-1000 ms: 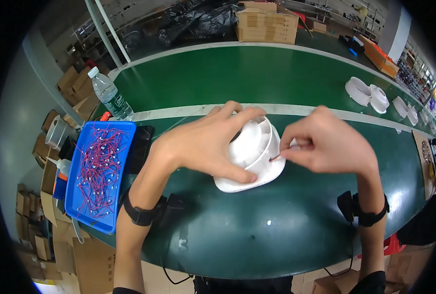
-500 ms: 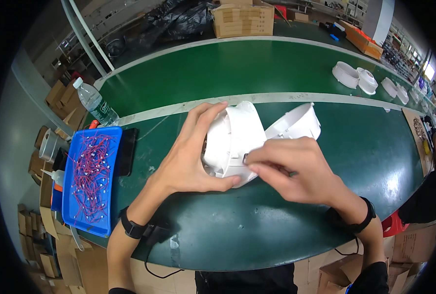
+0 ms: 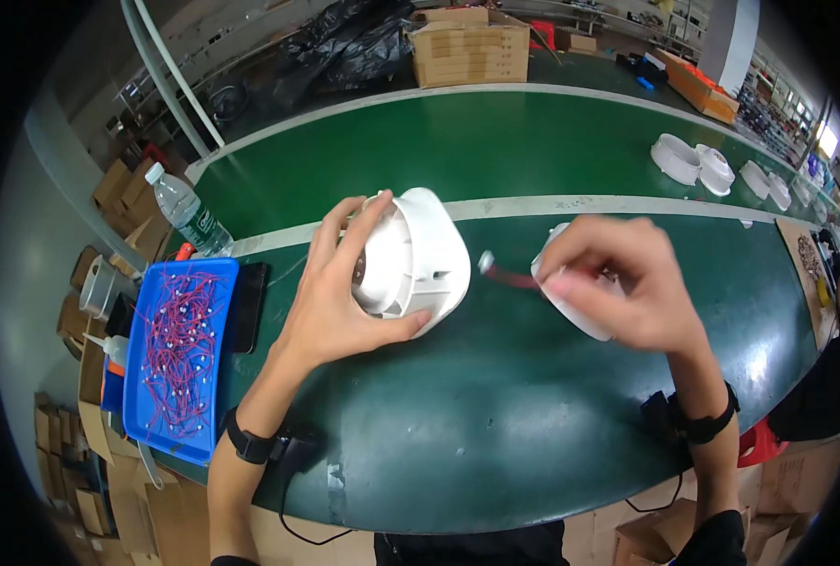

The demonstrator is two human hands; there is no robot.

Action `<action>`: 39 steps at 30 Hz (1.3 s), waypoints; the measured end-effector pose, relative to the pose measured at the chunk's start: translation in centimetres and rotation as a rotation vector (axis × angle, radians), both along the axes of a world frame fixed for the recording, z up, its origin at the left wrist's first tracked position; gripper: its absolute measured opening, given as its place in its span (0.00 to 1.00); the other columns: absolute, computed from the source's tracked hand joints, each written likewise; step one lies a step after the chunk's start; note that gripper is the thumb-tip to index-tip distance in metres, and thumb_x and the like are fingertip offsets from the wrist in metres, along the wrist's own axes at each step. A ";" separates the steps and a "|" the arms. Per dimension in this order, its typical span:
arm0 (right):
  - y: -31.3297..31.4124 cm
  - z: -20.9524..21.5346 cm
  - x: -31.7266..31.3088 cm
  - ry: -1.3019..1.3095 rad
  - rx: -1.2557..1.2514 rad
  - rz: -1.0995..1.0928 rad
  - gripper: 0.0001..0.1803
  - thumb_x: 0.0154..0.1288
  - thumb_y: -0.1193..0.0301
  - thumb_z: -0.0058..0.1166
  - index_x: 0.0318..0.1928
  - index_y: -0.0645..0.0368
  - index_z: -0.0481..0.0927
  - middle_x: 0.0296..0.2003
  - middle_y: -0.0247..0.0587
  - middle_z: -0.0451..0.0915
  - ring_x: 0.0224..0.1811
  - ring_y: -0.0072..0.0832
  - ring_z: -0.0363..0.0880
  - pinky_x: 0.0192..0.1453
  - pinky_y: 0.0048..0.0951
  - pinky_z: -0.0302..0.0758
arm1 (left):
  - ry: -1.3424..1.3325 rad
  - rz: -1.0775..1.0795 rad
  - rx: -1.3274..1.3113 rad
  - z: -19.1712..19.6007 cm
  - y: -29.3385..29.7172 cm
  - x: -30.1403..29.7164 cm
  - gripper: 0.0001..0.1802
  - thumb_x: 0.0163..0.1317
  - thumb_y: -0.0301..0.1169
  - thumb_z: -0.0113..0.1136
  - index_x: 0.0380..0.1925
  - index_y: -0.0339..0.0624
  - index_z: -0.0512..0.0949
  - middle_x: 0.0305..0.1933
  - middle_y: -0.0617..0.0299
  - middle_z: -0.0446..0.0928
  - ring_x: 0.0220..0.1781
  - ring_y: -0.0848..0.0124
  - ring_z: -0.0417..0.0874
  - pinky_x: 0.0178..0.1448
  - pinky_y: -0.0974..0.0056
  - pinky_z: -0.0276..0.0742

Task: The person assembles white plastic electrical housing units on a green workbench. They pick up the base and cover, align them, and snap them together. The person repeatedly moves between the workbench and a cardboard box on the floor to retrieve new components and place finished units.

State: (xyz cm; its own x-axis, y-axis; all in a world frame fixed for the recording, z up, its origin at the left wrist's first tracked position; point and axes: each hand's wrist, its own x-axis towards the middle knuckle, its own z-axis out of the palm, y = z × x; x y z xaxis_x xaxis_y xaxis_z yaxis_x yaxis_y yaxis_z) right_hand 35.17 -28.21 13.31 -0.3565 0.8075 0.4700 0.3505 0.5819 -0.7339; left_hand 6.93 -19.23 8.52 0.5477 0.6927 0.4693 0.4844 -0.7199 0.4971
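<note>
My left hand (image 3: 321, 292) grips a white plastic housing (image 3: 437, 247) by its round rim, thumb below and fingers over the top. The housing is tilted, with a small dark slot in the side facing right. To the right, my right hand (image 3: 632, 283) pinches a red wire lead (image 3: 512, 278), its small white connector (image 3: 487, 263) sticking out toward the housing. Motion blurs that connector. Beneath the right hand lies a second white plastic shell (image 3: 575, 319), partly covered by the hand. Whether the lead is joined to this shell I cannot tell.
A blue tray (image 3: 134, 377) of red wire leads sits at the left, beside a black flat object (image 3: 252, 311) and a water bottle (image 3: 191, 212). White housings (image 3: 676, 158) stand on the far green surface at the right. Behind is a cardboard box (image 3: 470, 52).
My right hand has left the side of the housing and moved right, over the second shell; the red lead now shows in it. My left hand has shifted the housing left and turned it.
</note>
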 end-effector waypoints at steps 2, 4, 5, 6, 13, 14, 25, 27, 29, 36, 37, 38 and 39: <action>-0.5 0.0 -1.1 -0.215 -0.021 0.085 0.02 0.60 0.76 0.59 0.35 0.59 0.80 0.17 0.37 0.75 0.15 0.27 0.72 0.23 0.28 0.67 | 0.092 0.075 -0.008 0.2 -0.4 0.4 0.55 0.32 0.45 0.78 0.67 0.49 0.67 0.68 0.43 0.59 0.66 0.45 0.65 0.66 0.47 0.68; -0.5 -2.1 -1.9 -0.365 0.112 0.234 0.06 0.58 0.71 0.60 0.31 0.60 0.79 0.18 0.42 0.77 0.20 0.39 0.78 0.26 0.38 0.73 | 0.214 0.100 0.102 0.0 -0.6 0.7 0.54 0.32 0.42 0.77 0.66 0.49 0.68 0.69 0.45 0.60 0.66 0.47 0.67 0.62 0.50 0.73; -0.8 -2.8 -2.5 -0.465 0.151 0.278 0.08 0.58 0.69 0.60 0.31 0.61 0.79 0.18 0.43 0.77 0.22 0.42 0.79 0.28 0.41 0.75 | 0.278 0.117 0.157 0.0 -0.7 0.7 0.53 0.32 0.40 0.77 0.66 0.49 0.68 0.69 0.45 0.60 0.65 0.48 0.68 0.60 0.52 0.75; -1.0 -3.3 -2.9 -0.551 0.142 0.287 0.09 0.59 0.68 0.60 0.31 0.61 0.78 0.19 0.43 0.77 0.24 0.42 0.79 0.29 0.40 0.76 | 0.274 0.116 0.171 -0.1 -0.7 0.8 0.52 0.32 0.41 0.77 0.65 0.48 0.69 0.69 0.45 0.60 0.65 0.47 0.68 0.59 0.52 0.76; -2.3 -2.4 -3.8 -0.672 0.170 0.270 0.14 0.58 0.63 0.62 0.31 0.62 0.78 0.29 0.44 0.77 0.38 0.37 0.79 0.41 0.37 0.78 | 0.306 0.127 0.114 -1.1 -0.1 0.3 0.48 0.34 0.46 0.75 0.61 0.46 0.71 0.67 0.43 0.65 0.63 0.46 0.68 0.61 0.50 0.73; -2.1 -1.8 -3.5 -0.658 0.200 0.203 0.14 0.58 0.63 0.62 0.31 0.62 0.79 0.29 0.43 0.77 0.38 0.37 0.79 0.41 0.37 0.78 | 0.327 0.140 0.097 -1.2 -0.1 -0.1 0.48 0.34 0.46 0.75 0.61 0.46 0.71 0.67 0.43 0.65 0.63 0.46 0.69 0.62 0.49 0.72; 0.9 -4.2 0.0 -0.894 -0.057 -0.273 0.09 0.57 0.69 0.58 0.27 0.63 0.79 0.26 0.53 0.80 0.33 0.50 0.81 0.38 0.46 0.77 | 0.429 0.348 0.214 -0.2 8.3 3.4 0.47 0.34 0.52 0.72 0.60 0.49 0.73 0.62 0.44 0.69 0.59 0.44 0.70 0.61 0.43 0.70; 2.6 -3.2 0.8 -0.633 0.019 -0.320 0.07 0.58 0.72 0.56 0.33 0.64 0.80 0.23 0.54 0.80 0.29 0.53 0.81 0.36 0.48 0.77 | 0.518 0.436 0.182 0.5 11.9 3.6 0.46 0.35 0.53 0.72 0.59 0.51 0.73 0.60 0.48 0.71 0.58 0.45 0.71 0.59 0.42 0.71; 4.6 -1.3 2.5 -0.507 -0.053 -0.342 0.07 0.58 0.75 0.54 0.36 0.65 0.79 0.27 0.56 0.81 0.33 0.53 0.81 0.38 0.48 0.77 | 0.552 0.493 0.124 1.1 15.2 3.9 0.47 0.35 0.54 0.72 0.60 0.52 0.73 0.60 0.49 0.72 0.58 0.45 0.72 0.59 0.41 0.71; 16.2 -4.9 9.6 -0.924 0.121 -0.451 0.11 0.57 0.77 0.54 0.42 0.59 0.81 0.36 0.55 0.82 0.45 0.50 0.80 0.49 0.48 0.78 | 0.485 0.350 -0.060 -2.0 21.6 4.6 0.55 0.33 0.58 0.72 0.65 0.51 0.68 0.64 0.48 0.69 0.64 0.44 0.69 0.64 0.39 0.67; 17.3 -5.8 10.0 -0.917 0.194 -0.467 0.13 0.56 0.76 0.55 0.44 0.58 0.80 0.39 0.54 0.81 0.47 0.49 0.79 0.51 0.47 0.77 | 0.443 0.320 -0.056 -2.0 21.3 4.7 0.57 0.33 0.58 0.72 0.67 0.50 0.66 0.67 0.47 0.67 0.66 0.44 0.67 0.65 0.38 0.65; 18.1 -6.8 10.6 -0.910 0.267 -0.484 0.14 0.56 0.76 0.55 0.45 0.58 0.80 0.41 0.53 0.81 0.50 0.49 0.78 0.53 0.47 0.76 | 0.435 0.372 0.065 -2.1 20.7 5.1 0.53 0.40 0.52 0.72 0.68 0.51 0.63 0.69 0.47 0.64 0.67 0.46 0.67 0.64 0.38 0.66; 18.5 -7.0 9.9 -0.893 0.341 -0.491 0.16 0.56 0.75 0.56 0.47 0.57 0.80 0.44 0.52 0.81 0.52 0.49 0.77 0.55 0.46 0.76 | 0.420 0.359 0.170 -2.1 20.2 4.5 0.50 0.42 0.49 0.71 0.68 0.51 0.62 0.69 0.47 0.63 0.67 0.46 0.66 0.64 0.38 0.66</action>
